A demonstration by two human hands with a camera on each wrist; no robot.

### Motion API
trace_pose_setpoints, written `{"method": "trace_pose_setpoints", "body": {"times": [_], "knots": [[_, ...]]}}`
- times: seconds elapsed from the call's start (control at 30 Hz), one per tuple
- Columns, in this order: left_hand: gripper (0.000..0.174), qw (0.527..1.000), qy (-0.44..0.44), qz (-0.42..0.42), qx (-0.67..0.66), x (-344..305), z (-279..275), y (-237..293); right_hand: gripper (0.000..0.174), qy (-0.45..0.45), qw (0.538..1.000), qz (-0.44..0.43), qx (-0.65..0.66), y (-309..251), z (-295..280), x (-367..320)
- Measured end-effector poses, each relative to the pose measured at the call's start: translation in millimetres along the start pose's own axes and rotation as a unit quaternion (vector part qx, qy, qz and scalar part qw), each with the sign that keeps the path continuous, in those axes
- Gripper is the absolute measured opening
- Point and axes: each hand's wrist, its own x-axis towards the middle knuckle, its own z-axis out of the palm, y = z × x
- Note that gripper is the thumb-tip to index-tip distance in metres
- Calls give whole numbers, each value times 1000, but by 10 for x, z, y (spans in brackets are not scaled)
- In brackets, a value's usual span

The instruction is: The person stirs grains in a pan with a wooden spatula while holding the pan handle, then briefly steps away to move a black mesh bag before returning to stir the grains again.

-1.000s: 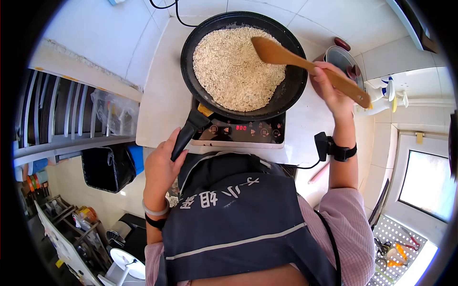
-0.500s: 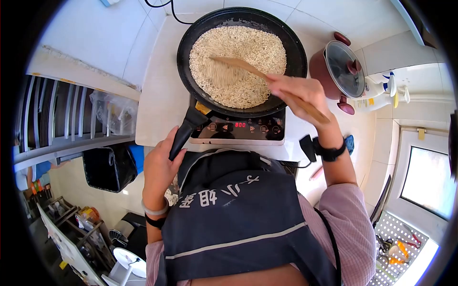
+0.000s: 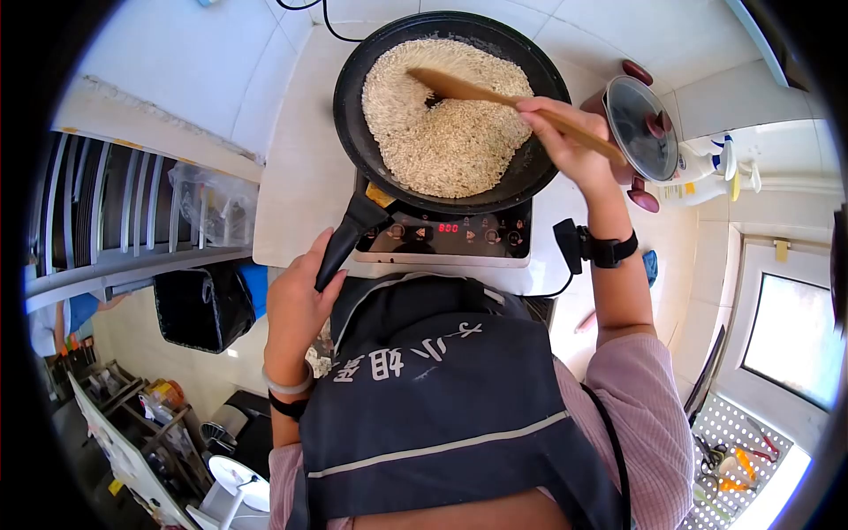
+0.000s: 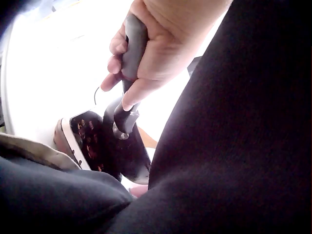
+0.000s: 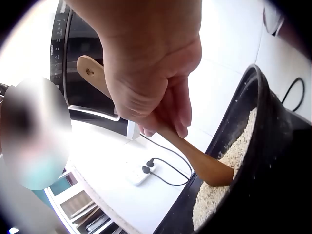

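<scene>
A black frying pan (image 3: 537,168) sits over the induction cooker (image 3: 442,240), whose display reads 800. Pale grains (image 3: 459,150), like rice or oats, fill much of the pan. My left hand (image 3: 299,296) grips the pan's black handle (image 3: 346,243); the left wrist view shows its fingers wrapped round the handle (image 4: 134,48). With my right hand (image 3: 574,146) I hold a wooden spatula (image 3: 495,95) by its shaft. The spatula's blade (image 5: 214,170) is in the grains at the pan's far left part, and a dark patch of pan bottom shows beside it.
Right of the pan stands a dark red pot (image 3: 643,128) with a glass lid, spray bottles (image 3: 707,172) behind it. A black-lined bin (image 3: 203,309) is below the counter at left. Cords and a power strip (image 5: 139,173) lie near the wall.
My right hand swept the spatula left across the grains, then slightly away and to the right, pushing grains aside. My left hand stays on the handle; the pan barely shifts.
</scene>
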Motion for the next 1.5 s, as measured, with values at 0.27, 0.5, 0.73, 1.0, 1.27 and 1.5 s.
{"method": "trace_pose_setpoints", "body": {"times": [0.27, 0.5, 0.73, 1.0, 1.27, 1.5], "knots": [[61, 1000, -2, 4, 9, 3, 7, -10, 8, -185, 982, 40, 29, -918, -1209, -6], [61, 1000, -4, 10, 4, 15, -2, -4, 6, -309, 949, -37, 43, -875, -821, -32], [58, 1000, -11, -13, -3, 26, -32, 47, 11, -185, 974, -126, 23, -341, 88, 75], [58, 999, -20, -33, -1, 28, -42, 26, 13, 100, 984, 104, 103, 96, 96, 152], [60, 1000, 5, 11, 9, 16, 12, -38, 18, 185, 955, 215, 86, -473, -663, -279], [60, 1000, -2, 24, 8, 38, -32, -24, 21, 256, 923, 281, 67, 46, -630, -323]]}}
